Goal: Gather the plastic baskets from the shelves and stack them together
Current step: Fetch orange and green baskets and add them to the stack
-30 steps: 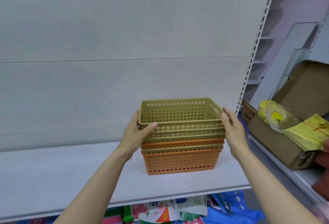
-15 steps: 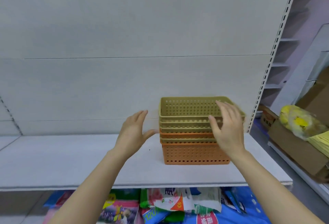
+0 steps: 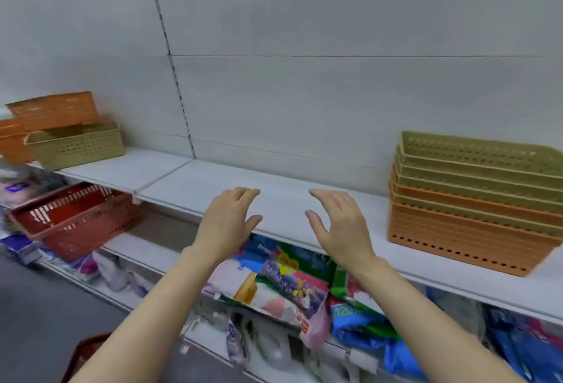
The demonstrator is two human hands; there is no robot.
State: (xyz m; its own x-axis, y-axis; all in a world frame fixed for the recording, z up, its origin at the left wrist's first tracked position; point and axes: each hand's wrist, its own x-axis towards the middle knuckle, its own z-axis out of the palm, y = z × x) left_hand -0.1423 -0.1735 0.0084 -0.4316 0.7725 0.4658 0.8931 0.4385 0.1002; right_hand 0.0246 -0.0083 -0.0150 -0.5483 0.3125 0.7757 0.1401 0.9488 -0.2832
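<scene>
A stack of olive and orange plastic baskets (image 3: 475, 200) stands on the white shelf (image 3: 292, 209) at the right. At the far left of the same shelf an olive basket (image 3: 76, 145) sits in front of an orange basket (image 3: 54, 111), with another orange one (image 3: 12, 142) beside them. A red basket (image 3: 76, 218) lies tilted on the lower shelf at left. My left hand (image 3: 227, 221) and my right hand (image 3: 338, 224) hover side by side in front of the shelf's middle, fingers relaxed, holding nothing.
Colourful packaged goods (image 3: 283, 285) fill the lower shelf under my hands. A grey back panel (image 3: 304, 78) rises behind the shelf. The grey floor (image 3: 36, 306) lies at lower left, with a dark red object (image 3: 88, 352) at the bottom edge.
Both hands let go of the basket stack and came away from it. My view swung left, so the stack now sits at the right and the left baskets came into view.
</scene>
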